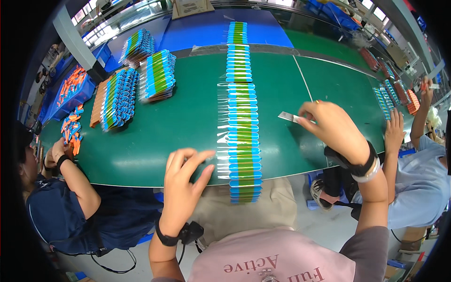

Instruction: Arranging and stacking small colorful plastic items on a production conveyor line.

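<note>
Factory floor, long green conveyor belt (188,117) ran across the view, blue tables behind it. Down the belt's middle lay a long overlapping row of clear-bagged packets (243,136) with blue and green bands, reaching from the far edge to past the near edge, where the last few hung over. Stacks of the same packets (136,80) sat fanned at far left on the belt, and a blue bin of orange items (70,89) stood further left.

Person's left hand (184,185) came up from the lower edge, wrist strapped in a black band, fingers spread wide and flat, fingertips touching the clear left edge of the row near the belt's front. Held nothing.

Right hand (332,126) was raised over the belt to the right of the row, wrist bent, black and white bands on it, fingers pinched on a small silvery strip (287,116) pointing left toward the row, not touching it.

Co-worker in dark blue sat at left, hand by the orange items. Another in light blue at right, one hand (393,127) flat on the belt near more packets (387,96).
</note>
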### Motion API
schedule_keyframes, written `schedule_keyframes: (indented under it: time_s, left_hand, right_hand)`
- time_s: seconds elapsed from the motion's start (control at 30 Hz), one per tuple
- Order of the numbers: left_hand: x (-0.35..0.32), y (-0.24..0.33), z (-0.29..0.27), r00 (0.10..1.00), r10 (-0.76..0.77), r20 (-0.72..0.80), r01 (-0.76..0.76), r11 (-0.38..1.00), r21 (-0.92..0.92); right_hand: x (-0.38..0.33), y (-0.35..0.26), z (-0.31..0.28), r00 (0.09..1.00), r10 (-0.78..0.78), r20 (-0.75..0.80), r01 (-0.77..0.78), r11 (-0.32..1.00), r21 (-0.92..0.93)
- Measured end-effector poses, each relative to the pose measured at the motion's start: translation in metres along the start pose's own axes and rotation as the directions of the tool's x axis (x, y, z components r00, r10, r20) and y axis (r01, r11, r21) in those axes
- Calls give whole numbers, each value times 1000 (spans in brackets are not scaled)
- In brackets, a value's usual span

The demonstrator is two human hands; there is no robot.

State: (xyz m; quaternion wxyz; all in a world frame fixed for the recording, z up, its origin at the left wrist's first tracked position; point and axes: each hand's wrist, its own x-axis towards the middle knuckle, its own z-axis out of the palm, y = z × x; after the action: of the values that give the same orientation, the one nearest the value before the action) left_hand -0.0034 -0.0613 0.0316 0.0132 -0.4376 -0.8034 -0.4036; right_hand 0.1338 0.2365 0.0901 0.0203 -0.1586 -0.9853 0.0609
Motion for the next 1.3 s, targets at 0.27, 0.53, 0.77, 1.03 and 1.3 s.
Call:
schedule_keyframes:
  time_s: [0.27,0.53,0.77,1.03,1.3]
  left_hand:
    - [23,-8,12,978,-8,207,4,1000,19]
    - [20,-2,7,832,-196,519,483,716,-504]
    - [13,-1,14,881,-126,457,390,741,-547]
    - [10,1,16,904,-105,414,322,805,-499]
    - [11,1,20,907,-65,417,303,788,-536]
  right_hand:
    - [-39,29,51,975,-67,-210,25,980,-197]
    - [-15,45,41,998,-54,-17,56,954,295]
    - [-35,-34,23,919,-384,-93,394,908,144]
    - [-36,-58,43,784,-602,-151,602,797,-49]
    - [-31,-64,46,778,-593,-210,597,801,-47]
